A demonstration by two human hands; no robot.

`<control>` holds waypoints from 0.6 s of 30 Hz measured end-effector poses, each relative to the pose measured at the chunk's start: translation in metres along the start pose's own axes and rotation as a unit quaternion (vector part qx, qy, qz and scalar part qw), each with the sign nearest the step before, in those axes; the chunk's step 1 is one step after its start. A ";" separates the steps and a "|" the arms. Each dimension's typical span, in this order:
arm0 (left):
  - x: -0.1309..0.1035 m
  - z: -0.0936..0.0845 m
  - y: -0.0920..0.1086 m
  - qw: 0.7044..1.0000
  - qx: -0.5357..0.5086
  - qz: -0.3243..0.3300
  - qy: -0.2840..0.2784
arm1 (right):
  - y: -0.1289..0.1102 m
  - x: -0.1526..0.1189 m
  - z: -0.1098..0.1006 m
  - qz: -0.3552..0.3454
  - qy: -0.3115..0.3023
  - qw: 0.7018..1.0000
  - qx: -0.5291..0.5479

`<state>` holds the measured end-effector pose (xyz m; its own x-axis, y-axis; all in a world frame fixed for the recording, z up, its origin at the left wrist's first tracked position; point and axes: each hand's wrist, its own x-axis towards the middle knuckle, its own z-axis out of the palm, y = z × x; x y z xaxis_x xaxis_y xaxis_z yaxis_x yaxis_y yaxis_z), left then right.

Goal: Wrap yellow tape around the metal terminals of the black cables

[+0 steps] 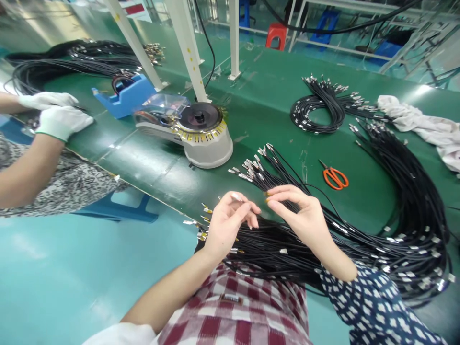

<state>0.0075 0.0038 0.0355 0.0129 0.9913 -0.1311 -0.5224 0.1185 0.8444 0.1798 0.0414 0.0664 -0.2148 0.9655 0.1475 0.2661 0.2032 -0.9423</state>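
My left hand [230,223] is closed, thumb pressed to the curled fingers. A small whitish tip [236,196] shows at its forefinger; whether it belongs to a cable end I cannot tell. Facing it, my right hand [302,211] pinches a small yellow piece [267,197], perhaps tape, between thumb and fingertips. Below both hands a thick bundle of black cables [273,244] lies across my lap, some ends at its left tipped with yellow. Just beyond the fingers, more cable ends with silvery connectors [251,167] rest on the green table [258,120].
Ahead stands a round tape dispenser [206,136] with yellow strips, beside a blue tape holder [125,98]. Orange-handled scissors [335,177] lie right, near a coiled cable bundle [318,115] and a white cloth [417,117]. A co-worker's gloved hands [63,117] are at left. White posts [190,52] rise from the table.
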 end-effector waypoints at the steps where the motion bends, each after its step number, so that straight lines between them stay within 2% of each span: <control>1: 0.000 0.000 0.000 1.000 0.001 -0.003 0.005 | -0.001 0.001 -0.001 0.007 -0.007 1.000 0.009; 6: -0.004 -0.005 0.001 0.998 0.038 -0.050 -0.015 | -0.007 0.007 0.003 0.045 -0.057 0.996 0.061; 11: -0.007 -0.009 0.002 0.997 0.053 -0.052 -0.026 | -0.005 0.010 0.011 0.064 -0.079 0.992 0.077; 14: -0.006 -0.011 0.003 0.997 0.053 -0.054 -0.030 | 0.000 0.011 0.009 0.051 -0.068 0.993 0.085; 18: -0.004 -0.014 0.003 0.997 0.050 -0.054 -0.033 | 0.007 0.008 0.009 0.040 -0.019 0.996 0.083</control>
<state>-0.0059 -0.0004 0.0308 0.1223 0.9736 -0.1929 -0.4275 0.2271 0.8750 0.1716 0.0492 0.0579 -0.2361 0.9698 0.0612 0.1254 0.0928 -0.9878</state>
